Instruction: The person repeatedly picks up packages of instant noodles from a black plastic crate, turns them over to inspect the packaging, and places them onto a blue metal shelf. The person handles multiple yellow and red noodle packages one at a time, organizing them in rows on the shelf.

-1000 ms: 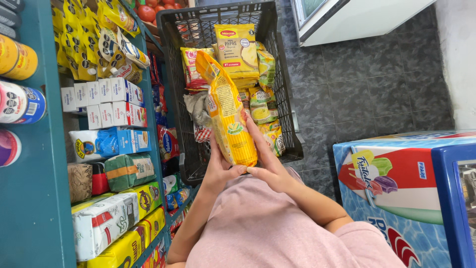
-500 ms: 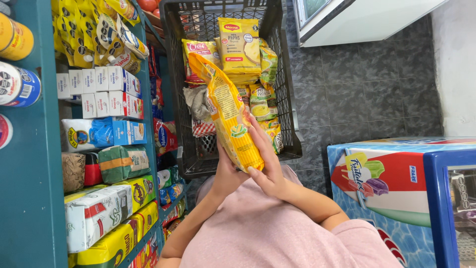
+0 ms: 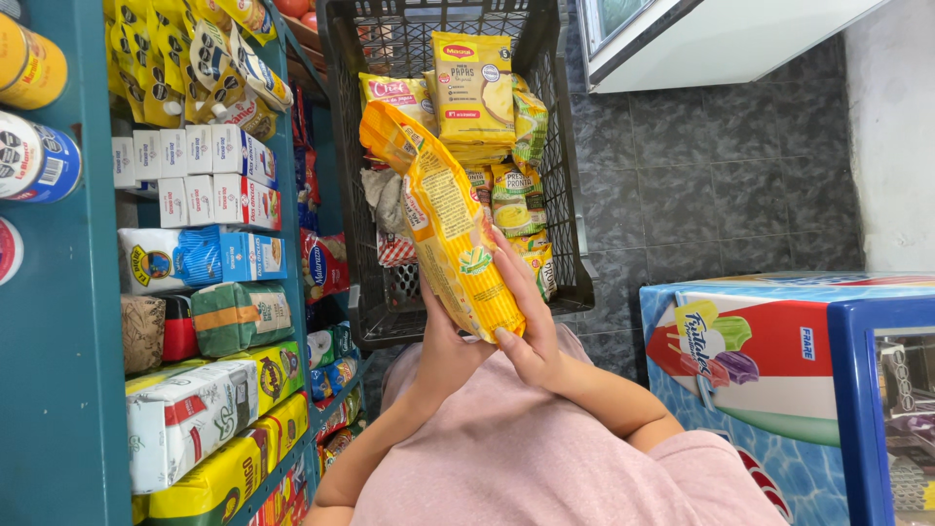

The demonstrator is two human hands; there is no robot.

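Both hands hold a long yellow packet (image 3: 453,229) at the middle of the frame, its lower end gripped and its upper end slanting up and left over a black crate (image 3: 560,195). The right hand (image 3: 531,326) wraps the packet's lower right edge: its fingers (image 3: 506,268) lie spread along the packet's face, the thumb tip curls over the bottom corner, and the wrist bends back toward the pink shirt (image 3: 506,458) at the bottom of the frame. The forearm runs down and right from the wrist, the elbow bent. The left hand (image 3: 438,346) is behind and under the packet on its left side, mostly hidden; only the heel and thumb side show, closed against the packet's back, and the forearm drops down and left toward the lower edge. The crate fills the upper middle and holds more yellow packets (image 3: 474,88) standing and lying inside. Teal shelves (image 3: 58,321) with boxes, cans and bags run down the left side. A blue freezer (image 3: 769,390) stands at the lower right on a grey tiled floor (image 3: 701,185).
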